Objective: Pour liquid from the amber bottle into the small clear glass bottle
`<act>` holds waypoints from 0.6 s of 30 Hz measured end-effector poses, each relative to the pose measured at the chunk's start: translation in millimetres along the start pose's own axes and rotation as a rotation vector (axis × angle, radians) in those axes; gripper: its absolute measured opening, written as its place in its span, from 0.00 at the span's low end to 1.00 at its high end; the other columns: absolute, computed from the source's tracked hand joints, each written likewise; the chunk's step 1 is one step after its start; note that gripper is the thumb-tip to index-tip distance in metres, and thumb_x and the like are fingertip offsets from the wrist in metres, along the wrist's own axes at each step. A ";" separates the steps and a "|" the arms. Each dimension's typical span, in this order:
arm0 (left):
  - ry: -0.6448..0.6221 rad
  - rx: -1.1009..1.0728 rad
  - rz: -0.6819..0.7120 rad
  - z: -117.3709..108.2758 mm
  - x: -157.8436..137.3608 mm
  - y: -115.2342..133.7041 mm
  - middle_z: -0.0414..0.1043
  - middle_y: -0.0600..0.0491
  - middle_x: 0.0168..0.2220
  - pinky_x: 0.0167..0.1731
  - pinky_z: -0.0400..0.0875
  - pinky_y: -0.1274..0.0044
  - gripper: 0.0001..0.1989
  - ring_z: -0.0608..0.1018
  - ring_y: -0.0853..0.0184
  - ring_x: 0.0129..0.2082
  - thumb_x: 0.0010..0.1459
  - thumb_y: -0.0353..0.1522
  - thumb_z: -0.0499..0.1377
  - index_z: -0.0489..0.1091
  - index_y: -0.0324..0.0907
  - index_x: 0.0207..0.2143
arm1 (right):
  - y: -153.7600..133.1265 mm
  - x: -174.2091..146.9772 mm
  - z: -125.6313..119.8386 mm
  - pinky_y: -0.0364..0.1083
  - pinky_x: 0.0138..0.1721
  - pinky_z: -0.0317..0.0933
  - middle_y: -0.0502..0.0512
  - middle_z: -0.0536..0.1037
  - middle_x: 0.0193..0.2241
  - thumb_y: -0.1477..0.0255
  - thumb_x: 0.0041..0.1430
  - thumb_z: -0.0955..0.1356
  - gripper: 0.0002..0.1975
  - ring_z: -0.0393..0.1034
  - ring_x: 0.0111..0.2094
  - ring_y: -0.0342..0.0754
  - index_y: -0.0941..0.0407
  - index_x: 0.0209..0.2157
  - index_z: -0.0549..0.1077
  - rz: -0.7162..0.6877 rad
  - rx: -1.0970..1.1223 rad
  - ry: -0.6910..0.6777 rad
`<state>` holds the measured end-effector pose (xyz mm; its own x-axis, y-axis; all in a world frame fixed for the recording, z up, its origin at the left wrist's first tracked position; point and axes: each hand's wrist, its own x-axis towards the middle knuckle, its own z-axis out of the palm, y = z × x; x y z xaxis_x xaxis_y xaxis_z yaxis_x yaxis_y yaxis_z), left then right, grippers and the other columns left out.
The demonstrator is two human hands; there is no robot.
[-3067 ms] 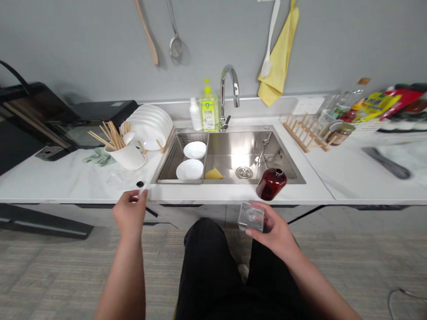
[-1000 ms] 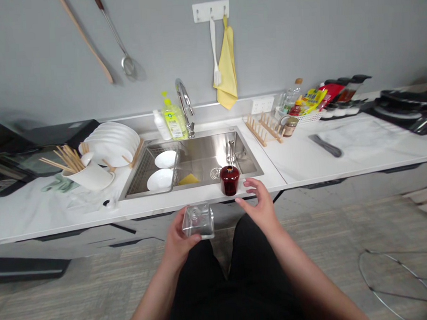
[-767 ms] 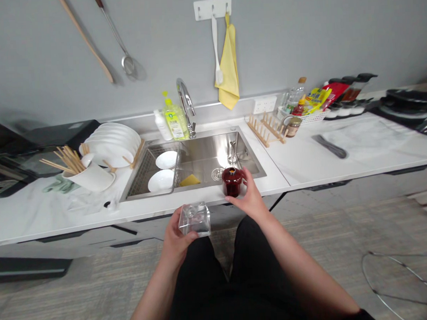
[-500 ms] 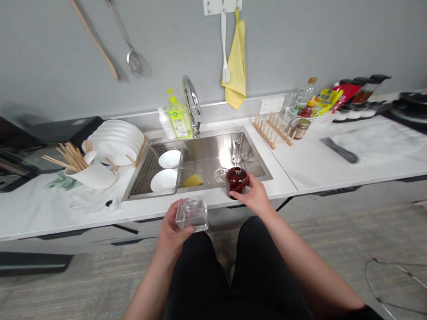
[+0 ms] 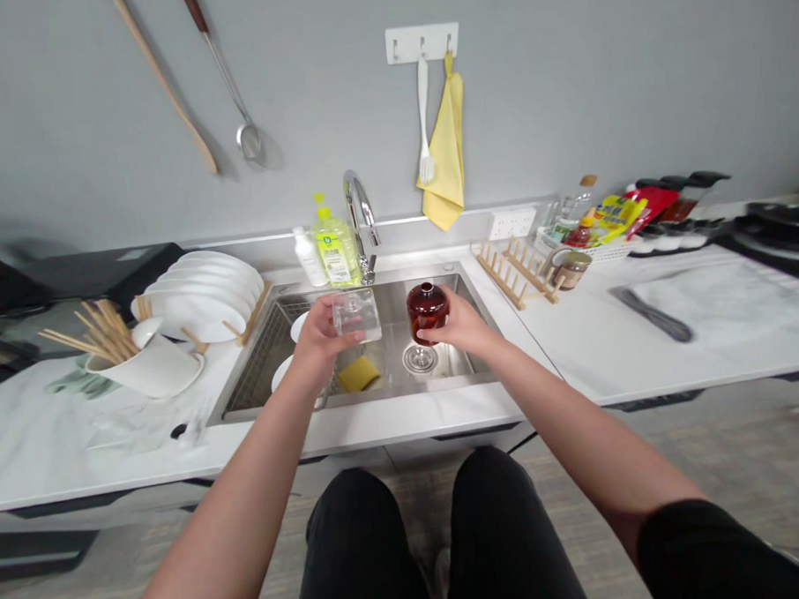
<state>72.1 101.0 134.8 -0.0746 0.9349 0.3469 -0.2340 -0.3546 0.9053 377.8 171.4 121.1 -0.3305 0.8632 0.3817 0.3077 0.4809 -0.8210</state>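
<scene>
because smooth, hard things are held over a hard basin, a slip looks like the main risk. the left hand point(image 5: 320, 336) is clamped on a clear box point(image 5: 359, 315), thumb along its near edge, and the right hand point(image 5: 463, 323) is wrapped around the side of a dark red bottle point(image 5: 428, 316); both things are up over the sink point(image 5: 403, 391), apart from each other. if the bottle is glass and its side is wet, it could slide out of the right hand and strike the steel by the drain point(image 5: 420, 359); its mouth shows no cap, so a tilt might spill whatever is inside, though the contents cannot be told. the box, pinched at one side, could twist loose and drop onto the sponge point(image 5: 359, 374) or the bowls, and bringing the hands together carelessly could knock box against bottle. counted, there are one box, one dark red bottle, one sponge, one tap point(image 5: 362, 222), two white bowls point(image 5: 282, 373) partly behind the left hand, two bottles point(image 5: 337, 254) behind the sink, and four things hanging on the wall, one a yellow cloth point(image 5: 447, 156); the plates point(image 5: 188, 313) overlap too much for a sure count.
</scene>
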 end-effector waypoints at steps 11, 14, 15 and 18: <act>-0.048 0.051 -0.050 -18.4 108.3 -98.4 0.85 0.51 0.49 0.51 0.81 0.68 0.37 0.85 0.61 0.46 0.36 0.30 0.87 0.76 0.45 0.48 | 99.6 71.5 37.7 0.63 0.60 0.76 0.59 0.88 0.51 0.67 0.41 0.87 0.40 0.85 0.52 0.63 0.54 0.56 0.77 0.128 0.101 -0.048; -0.042 0.076 -0.065 -26.2 110.2 -118.5 0.84 0.51 0.50 0.53 0.81 0.68 0.38 0.84 0.61 0.48 0.35 0.31 0.88 0.76 0.45 0.49 | 116.3 69.8 41.4 0.62 0.57 0.77 0.59 0.89 0.50 0.64 0.43 0.88 0.40 0.85 0.49 0.62 0.54 0.57 0.77 0.141 0.125 -0.052; -0.043 0.092 -0.072 -29.3 109.4 -123.5 0.84 0.51 0.50 0.53 0.81 0.67 0.39 0.84 0.60 0.48 0.35 0.32 0.88 0.76 0.45 0.49 | 119.8 69.2 41.0 0.62 0.56 0.78 0.59 0.89 0.50 0.63 0.43 0.88 0.40 0.85 0.49 0.62 0.53 0.57 0.77 0.138 0.123 -0.055; -0.064 0.145 -0.105 -39.2 106.3 -132.5 0.83 0.50 0.50 0.53 0.82 0.66 0.40 0.84 0.59 0.48 0.36 0.33 0.88 0.78 0.45 0.52 | 126.1 68.7 36.8 0.63 0.57 0.79 0.59 0.88 0.52 0.63 0.44 0.88 0.42 0.85 0.50 0.63 0.51 0.60 0.78 0.113 0.092 -0.053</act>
<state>57.2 247.9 42.2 0.0058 0.9659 0.2589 -0.0951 -0.2572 0.9617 361.0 285.6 28.2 -0.3455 0.9006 0.2636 0.2634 0.3627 -0.8939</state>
